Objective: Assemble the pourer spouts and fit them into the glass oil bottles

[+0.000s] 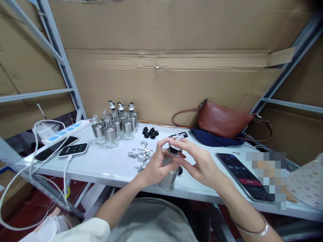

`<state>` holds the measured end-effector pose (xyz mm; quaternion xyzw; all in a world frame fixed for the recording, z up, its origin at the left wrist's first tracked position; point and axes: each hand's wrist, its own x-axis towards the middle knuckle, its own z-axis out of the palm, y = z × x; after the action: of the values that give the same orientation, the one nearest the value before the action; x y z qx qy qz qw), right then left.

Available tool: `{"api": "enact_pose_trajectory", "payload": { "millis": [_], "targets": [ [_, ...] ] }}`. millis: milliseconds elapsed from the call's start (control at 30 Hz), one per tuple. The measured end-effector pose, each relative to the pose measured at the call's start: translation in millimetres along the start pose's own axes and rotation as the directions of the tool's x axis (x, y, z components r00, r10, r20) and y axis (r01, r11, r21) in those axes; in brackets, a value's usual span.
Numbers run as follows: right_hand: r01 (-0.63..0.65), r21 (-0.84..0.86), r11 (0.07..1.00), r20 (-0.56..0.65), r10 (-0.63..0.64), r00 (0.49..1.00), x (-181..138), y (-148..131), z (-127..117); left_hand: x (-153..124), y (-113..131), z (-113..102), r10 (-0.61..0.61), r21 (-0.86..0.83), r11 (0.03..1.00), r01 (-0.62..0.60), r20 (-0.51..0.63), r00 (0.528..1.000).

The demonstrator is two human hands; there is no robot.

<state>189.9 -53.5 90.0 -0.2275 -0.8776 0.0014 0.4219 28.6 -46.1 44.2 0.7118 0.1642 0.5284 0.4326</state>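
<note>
My left hand [155, 165] is wrapped round a glass bottle with a steel sleeve [168, 178], holding it over the near edge of the white table [106, 164]. My right hand [199, 161] pinches a spout cap [174, 147] sitting on the bottle's neck. Just left of my hands lies a small heap of metal spouts [141, 154]. Several black stoppers [150, 132] lie farther back. A cluster of matching bottles [116, 125] stands at the back left, some with spouts fitted.
A brown leather bag [222, 119] rests on dark blue cloth [214, 139] at the back right. A phone [243, 176] with a timer lies at right. Two phones [73, 150] on cables and a power strip [64, 131] sit at left. Cardboard lines the back.
</note>
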Motion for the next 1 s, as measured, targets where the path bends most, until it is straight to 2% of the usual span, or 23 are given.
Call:
{"api": "enact_pose_trajectory", "payload": {
  "millis": [200,300,633,1000],
  "targets": [
    [0.020,-0.023,1.000,0.052,-0.019,0.998,-1,-2,2,-2,-10,1,0.056,-0.039,0.997,-0.060,-0.094,0.994],
    [0.012,-0.040,0.999,0.058,-0.010,0.998,-2,-3,4,-2,-13,1,0.045,-0.047,0.998,-0.050,-0.110,0.993],
    [0.002,-0.155,0.988,-0.070,-0.013,0.997,-4,-11,10,-1,-14,0,0.084,-0.053,0.995,-0.090,-0.101,0.991],
    [0.037,-0.165,0.986,-0.146,-0.062,0.987,-6,-8,17,-2,-26,0,0.118,-0.030,0.991,-0.128,-0.225,0.967]
  ]
}}
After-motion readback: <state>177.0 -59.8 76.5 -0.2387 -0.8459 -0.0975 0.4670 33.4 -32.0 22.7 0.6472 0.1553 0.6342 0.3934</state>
